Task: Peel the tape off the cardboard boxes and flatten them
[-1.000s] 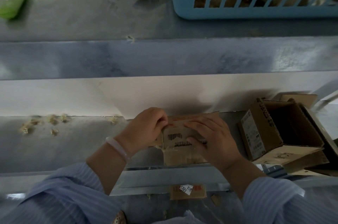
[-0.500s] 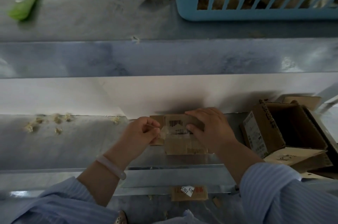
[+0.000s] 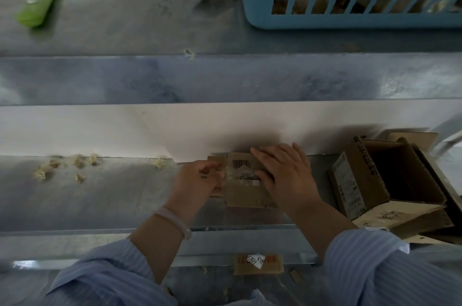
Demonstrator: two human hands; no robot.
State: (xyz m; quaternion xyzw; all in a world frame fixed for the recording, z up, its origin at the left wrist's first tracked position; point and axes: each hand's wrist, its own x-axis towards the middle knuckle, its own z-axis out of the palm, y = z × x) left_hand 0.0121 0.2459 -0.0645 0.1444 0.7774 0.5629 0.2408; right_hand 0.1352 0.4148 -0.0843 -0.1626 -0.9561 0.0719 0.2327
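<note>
Small cardboard box (image 3: 246,189) sits on the lower shelf (image 3: 112,200), mid-span, close to the back edge, barcode face up. Right hand (image 3: 283,173) lies flat on the box's right half, fingers straight, pressing down. Left hand (image 3: 200,179) is at the box's left end, fingers curled, pinching a strip of clear tape (image 3: 229,173). The frame is blurry there, so I can't tell how much tape is lifted. Open box (image 3: 390,180) lies tipped at the right end of the same shelf. Tape scraps (image 3: 65,165) lie along the back edge, left. Upper shelf (image 3: 125,25): green tool (image 3: 38,2) at the left end, blue basket (image 3: 350,15) at the right end.
</note>
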